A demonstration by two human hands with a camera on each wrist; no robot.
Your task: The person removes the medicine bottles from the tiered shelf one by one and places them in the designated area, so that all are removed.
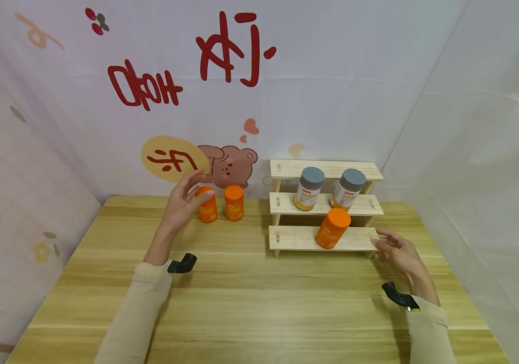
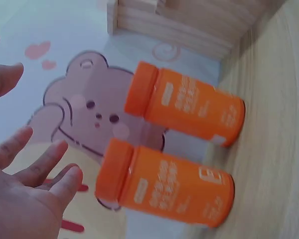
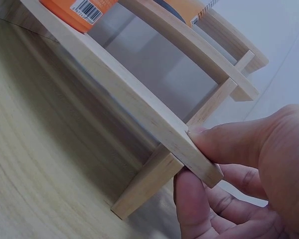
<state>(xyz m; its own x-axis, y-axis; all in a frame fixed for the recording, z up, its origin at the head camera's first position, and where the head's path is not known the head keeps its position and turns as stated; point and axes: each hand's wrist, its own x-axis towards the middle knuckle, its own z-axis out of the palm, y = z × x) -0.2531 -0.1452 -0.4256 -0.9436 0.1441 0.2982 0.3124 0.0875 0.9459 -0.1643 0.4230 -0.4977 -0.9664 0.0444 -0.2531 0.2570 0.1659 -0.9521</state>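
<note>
My left hand (image 1: 186, 194) is at the back left beside an orange bottle (image 1: 207, 206). In the left wrist view its fingers (image 2: 40, 169) are spread, and a gap shows between them and the bottle's cap (image 2: 113, 169). A second orange bottle (image 1: 234, 203) stands just to the right of the first. At the right, my right hand (image 1: 400, 253) pinches the end of the lowest step of a three-tier wooden shelf (image 1: 295, 238), thumb on top and fingers beneath. A third orange bottle (image 1: 333, 228) is on that lowest step.
Two grey-capped bottles, one on the left (image 1: 309, 189) and one on the right (image 1: 348, 189), stand on the shelf's middle step. The wooden table (image 1: 259, 303) meets a printed cloth backdrop (image 1: 332, 101) behind. Pale cloth walls rise on both sides.
</note>
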